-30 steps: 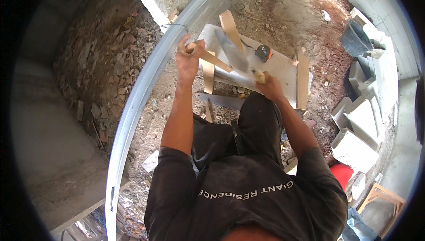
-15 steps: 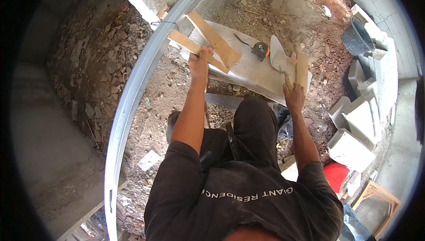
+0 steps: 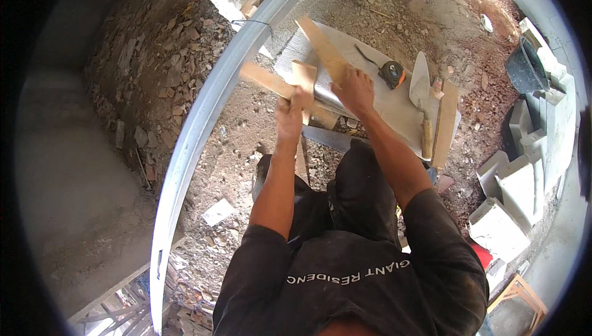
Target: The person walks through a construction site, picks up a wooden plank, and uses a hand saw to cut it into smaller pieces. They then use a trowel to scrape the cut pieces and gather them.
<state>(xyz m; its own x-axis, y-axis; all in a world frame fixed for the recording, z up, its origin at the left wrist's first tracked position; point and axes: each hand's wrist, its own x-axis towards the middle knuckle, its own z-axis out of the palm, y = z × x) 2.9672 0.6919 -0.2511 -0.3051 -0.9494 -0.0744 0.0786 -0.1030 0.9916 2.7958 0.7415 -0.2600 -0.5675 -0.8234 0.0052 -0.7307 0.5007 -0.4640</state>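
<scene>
My left hand [image 3: 290, 114] is closed round a short wooden strip [image 3: 265, 79], which is smeared by motion and points up and left. My right hand [image 3: 357, 92] grips the near end of a wider wooden board [image 3: 322, 47]. Between the two, another wood piece [image 3: 304, 76] shows partly behind my left hand. The board slants over a pale slab [image 3: 385, 105]. On that slab lie a black and orange tape measure [image 3: 392, 74] and a pointed trowel [image 3: 420, 83] with a wooden handle. Along the slab's right edge rests one more wooden piece [image 3: 445, 125].
A curved grey metal rail [image 3: 203, 111] runs close by on the left, with rubble [image 3: 145, 83] beyond it. To the right stand a dark bucket [image 3: 526, 68] and several white blocks [image 3: 515, 182]. A saw-like flat blade [image 3: 333, 139] lies before my knees.
My right hand has left the trowel handle and moved left onto the wider board. My left hand still holds the strip, now swung apart from the board. The whole view has shifted slightly.
</scene>
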